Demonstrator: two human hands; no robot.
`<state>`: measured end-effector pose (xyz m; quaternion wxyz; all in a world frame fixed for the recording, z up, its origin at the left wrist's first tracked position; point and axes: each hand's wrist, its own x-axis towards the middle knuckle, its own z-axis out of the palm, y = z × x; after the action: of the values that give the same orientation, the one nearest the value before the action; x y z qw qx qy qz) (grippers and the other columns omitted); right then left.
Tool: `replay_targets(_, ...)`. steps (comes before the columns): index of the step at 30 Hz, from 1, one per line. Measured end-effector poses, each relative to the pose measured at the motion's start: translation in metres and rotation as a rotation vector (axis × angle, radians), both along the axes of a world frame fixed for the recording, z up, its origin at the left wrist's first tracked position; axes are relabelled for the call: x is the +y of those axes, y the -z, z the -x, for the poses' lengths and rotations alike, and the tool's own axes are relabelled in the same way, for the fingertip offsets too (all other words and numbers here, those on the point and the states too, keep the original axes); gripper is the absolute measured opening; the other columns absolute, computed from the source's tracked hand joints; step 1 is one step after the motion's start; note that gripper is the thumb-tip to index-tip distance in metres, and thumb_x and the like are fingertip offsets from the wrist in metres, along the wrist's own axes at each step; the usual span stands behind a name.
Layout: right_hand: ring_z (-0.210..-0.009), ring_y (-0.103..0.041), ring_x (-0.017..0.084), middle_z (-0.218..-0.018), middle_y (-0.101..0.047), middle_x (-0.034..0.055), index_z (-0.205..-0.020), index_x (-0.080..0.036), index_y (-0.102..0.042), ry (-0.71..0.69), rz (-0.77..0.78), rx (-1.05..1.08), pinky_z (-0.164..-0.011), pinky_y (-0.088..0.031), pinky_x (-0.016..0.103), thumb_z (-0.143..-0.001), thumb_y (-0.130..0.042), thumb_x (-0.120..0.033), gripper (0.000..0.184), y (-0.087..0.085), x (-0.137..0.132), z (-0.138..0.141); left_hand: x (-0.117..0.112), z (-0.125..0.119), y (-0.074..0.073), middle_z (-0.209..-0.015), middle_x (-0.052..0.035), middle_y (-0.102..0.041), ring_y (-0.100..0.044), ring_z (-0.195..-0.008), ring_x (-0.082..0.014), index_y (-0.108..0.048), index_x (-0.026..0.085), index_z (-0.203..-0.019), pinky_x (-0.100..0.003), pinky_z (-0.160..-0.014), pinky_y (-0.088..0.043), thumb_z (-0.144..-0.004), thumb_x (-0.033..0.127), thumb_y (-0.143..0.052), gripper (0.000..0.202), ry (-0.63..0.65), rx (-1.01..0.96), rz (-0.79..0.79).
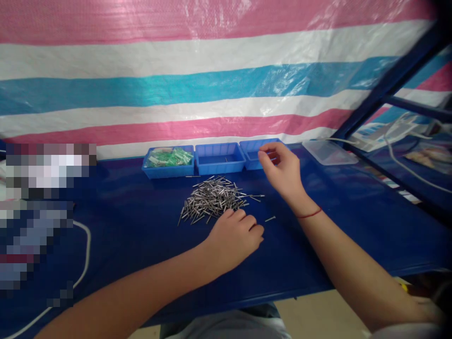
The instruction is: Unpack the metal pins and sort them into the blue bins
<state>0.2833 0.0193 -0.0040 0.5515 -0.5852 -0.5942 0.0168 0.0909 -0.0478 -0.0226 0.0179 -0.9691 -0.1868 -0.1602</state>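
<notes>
A heap of thin silvery metal pins (pixel 213 197), which look like blind rivets, lies on the dark blue table (pixel 141 245). My left hand (pixel 238 238) rests at the near right edge of the heap, palm down, its fingers curled; anything inside them is hidden. My right hand (pixel 282 169) is raised at the right blue bin (pixel 249 153), thumb and fingertips brought close together in a pinch. Whatever may be between them is too small to make out. One stray pin (pixel 270 218) lies between my two hands.
The middle blue bin (pixel 221 162) has a tiny piece in it. Green-and-clear packets fill the left blue bin (pixel 167 160). A translucent plastic lid (pixel 330 153) lies at the back right, near a blue metal frame (pixel 384 89). A white cable (pixel 87 240) runs along the left.
</notes>
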Motion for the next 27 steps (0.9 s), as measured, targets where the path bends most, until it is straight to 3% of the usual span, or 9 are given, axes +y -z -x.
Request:
replay_targets(5, -0.061, -0.062, 0.015, -0.079, -0.068, 0.0034, -0.089, -0.018, -0.063, -0.026, 0.079, 0.071, -0.056, -0.048, 0.027, -0.082, -0.057, -0.03, 0.015, 0.004, 0.002, -0.003, 0.006, -0.032, 0.009, -0.086, -0.0057, -0.062, -0.057, -0.084, -0.024, -0.063, 0.015, -0.094, -0.036, -0.067, -0.037, -0.09, 0.039, -0.055, 0.026, -0.083, 0.005, -0.052)
replay_targets(10, -0.06, -0.061, 0.016, -0.078, -0.069, 0.0034, -0.089, -0.018, -0.065, -0.084, 0.1, -0.039, -0.057, -0.047, 0.028, -0.083, -0.057, -0.027, 0.013, 0.004, -0.004, 0.009, 0.01, -0.045, 0.015, -0.084, -0.0032, -0.06, -0.057, -0.078, -0.0202, -0.059, 0.018, -0.082, -0.034, -0.064, -0.035, -0.093, 0.016, -0.046, 0.017, 0.005, 0.011, -0.137)
replay_targets(12, -0.061, -0.06, 0.016, -0.079, -0.069, 0.0033, -0.087, -0.019, -0.065, -0.106, 0.104, -0.072, -0.059, -0.047, 0.029, -0.084, -0.057, -0.027, 0.012, 0.002, -0.008, 0.014, 0.01, -0.043, 0.014, -0.085, -0.0032, -0.06, -0.057, -0.08, -0.0194, -0.058, 0.017, -0.082, -0.033, -0.064, -0.035, -0.093, 0.014, -0.045, 0.018, 0.031, 0.016, -0.155)
replay_targets(16, -0.063, -0.059, 0.015, -0.08, -0.066, 0.0024, -0.087, -0.02, -0.063, -0.262, 0.163, -0.026, -0.06, -0.046, 0.028, -0.088, -0.054, -0.033, 0.016, -0.007, -0.021, 0.028, 0.019, -0.019, -0.002, -0.085, -0.0033, -0.063, -0.059, -0.08, -0.0177, -0.059, 0.017, -0.086, -0.032, -0.067, -0.037, -0.098, 0.023, -0.041, 0.022, -0.008, -0.032, -0.15)
replay_targets(21, -0.069, -0.057, 0.014, -0.079, -0.062, 0.0015, -0.089, -0.02, -0.061, -0.567, 0.302, 0.024, -0.064, -0.044, 0.027, -0.096, -0.044, -0.039, 0.026, -0.019, -0.046, 0.055, 0.037, 0.037, -0.03, -0.084, -0.0031, -0.067, -0.062, -0.08, -0.0169, -0.06, 0.016, -0.09, -0.031, -0.073, -0.043, -0.1, 0.027, -0.039, 0.025, -0.179, -0.188, -0.073)
replay_targets(23, -0.07, -0.056, 0.014, -0.08, -0.062, 0.0013, -0.091, -0.02, -0.059, -0.662, 0.382, 0.03, -0.064, -0.043, 0.026, -0.095, -0.045, -0.038, 0.023, -0.018, -0.054, 0.067, 0.04, 0.055, -0.033, -0.088, -0.0041, -0.068, -0.062, -0.082, -0.0163, -0.06, 0.016, -0.093, -0.03, -0.077, -0.045, -0.099, 0.024, -0.04, 0.022, -0.181, -0.243, 0.016)
replay_targets(27, -0.065, -0.055, 0.012, -0.077, -0.059, 0.0002, -0.098, -0.02, -0.056, -0.742, 0.513, 0.231, -0.059, -0.043, 0.025, -0.094, -0.048, -0.038, 0.02, -0.004, -0.06, 0.085, 0.04, 0.072, -0.025, -0.09, -0.0043, -0.067, -0.062, -0.085, -0.0142, -0.062, 0.017, -0.095, -0.026, -0.078, -0.049, -0.095, 0.021, -0.048, 0.014, -0.19, -0.442, 0.251)
